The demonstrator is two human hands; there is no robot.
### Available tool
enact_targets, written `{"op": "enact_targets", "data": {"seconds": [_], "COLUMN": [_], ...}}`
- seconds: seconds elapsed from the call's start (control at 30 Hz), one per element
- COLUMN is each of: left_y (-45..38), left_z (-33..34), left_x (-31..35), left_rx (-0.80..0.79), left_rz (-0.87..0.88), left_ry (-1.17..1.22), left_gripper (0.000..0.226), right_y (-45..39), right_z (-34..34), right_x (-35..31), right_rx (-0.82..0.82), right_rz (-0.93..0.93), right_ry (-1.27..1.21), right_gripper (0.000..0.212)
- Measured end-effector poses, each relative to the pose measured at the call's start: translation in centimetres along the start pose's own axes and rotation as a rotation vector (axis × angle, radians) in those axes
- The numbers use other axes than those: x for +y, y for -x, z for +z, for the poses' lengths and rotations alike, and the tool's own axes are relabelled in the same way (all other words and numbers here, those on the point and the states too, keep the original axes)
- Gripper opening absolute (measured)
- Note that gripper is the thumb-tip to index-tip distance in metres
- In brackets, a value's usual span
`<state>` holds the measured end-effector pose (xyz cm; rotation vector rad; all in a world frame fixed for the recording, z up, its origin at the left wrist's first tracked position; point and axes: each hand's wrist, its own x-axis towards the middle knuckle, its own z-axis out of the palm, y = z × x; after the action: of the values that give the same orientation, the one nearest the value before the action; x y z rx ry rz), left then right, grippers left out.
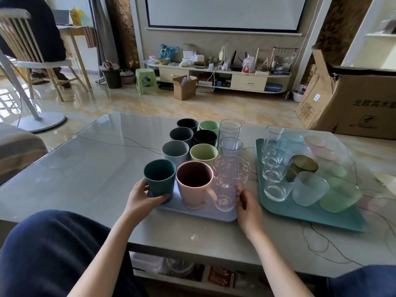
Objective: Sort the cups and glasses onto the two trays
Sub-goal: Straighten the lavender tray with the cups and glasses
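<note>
We record two trays on the pale glass-topped coffee table.

Item one, flat lavender-grey plastic tray, at the table's centre. It holds opaque cups in two columns running toward 12 o'clock: a dark teal ribbed plastic cup and a pink ceramic mug with a handle nearest us, then a grey cup and a light green cup, then four more in dark and green tones beyond. At the tray's 3 o'clock edge stand a clear patterned glass mug and three tall clear tumblers.

Our left hand curls around the base of the dark teal cup. Our right hand grips the patterned glass mug low on its side, fingers bent around it.

Item two, teal rectangular plastic tray, at 3 o'clock of the first. It holds clear short glasses, an olive tinted glass, a frosted textured glass, a green textured glass and pale pink and blue ones farther back.
</note>
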<state>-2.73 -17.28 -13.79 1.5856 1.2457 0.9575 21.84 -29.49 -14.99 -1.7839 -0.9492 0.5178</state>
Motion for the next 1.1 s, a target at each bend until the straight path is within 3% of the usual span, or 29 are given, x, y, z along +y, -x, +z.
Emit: {"op": "enact_targets", "data": {"seconds": [0.2,0.3,0.4,0.5,0.6,0.7,0.87,1.0,1.1], "left_y": [-0.1,-0.1,-0.4,0.0,0.2,-0.1,-1.2,-1.5,-1.0], "left_z": [-0.8,-1.8,-2.0,-1.6,-1.0,-0.6,0.9,1.7,2.4], "left_x": [-1.2,-2.4,-3.2,-2.8,-2.0,-1.9,-1.7,-1.9,-1.0], "left_rx": [-0.052,-0.073,-0.149,-0.222,-0.164,-0.113,-0.113,-0.112,-0.092], "left_rz": [0.030,-0.011,-0.057,-0.050,0.089,0.111,0.149,0.172,0.177], "left_ry": [0.006,0.027,-0.163,-0.364,-0.491,-0.550,-0.592,-0.662,-0.682], "left_gripper": [0.064,0.079,0.088,0.081,0.078,0.071,0.071,0.081,0.087], "right_y": [0.0,0.3,0.9,0.7,0.7,0.8,-0.6,-2.1,-3.0], "right_z": [-0.2,-0.3,-0.3,0.0,0.3,0.0,-0.6,-0.2,0.1], "right_x": [0.1,0.5,0.9,1.2,1.1,0.3,-0.7,-0.9,-1.0], "right_rx": [0.037,0.022,-0.057,-0.037,-0.028,-0.015,0.023,0.105,0.164], "right_rz": [0.033,-0.027,-0.074,-0.071,-0.059,-0.039,0.044,0.141,0.182], "right_ry": [-0.046,0.057,0.151,0.225,0.207,0.152,0.264,0.315,0.308], "right_gripper": [0.034,0.034,0.035,0.042,0.044,0.043,0.029,0.035,0.027]}}
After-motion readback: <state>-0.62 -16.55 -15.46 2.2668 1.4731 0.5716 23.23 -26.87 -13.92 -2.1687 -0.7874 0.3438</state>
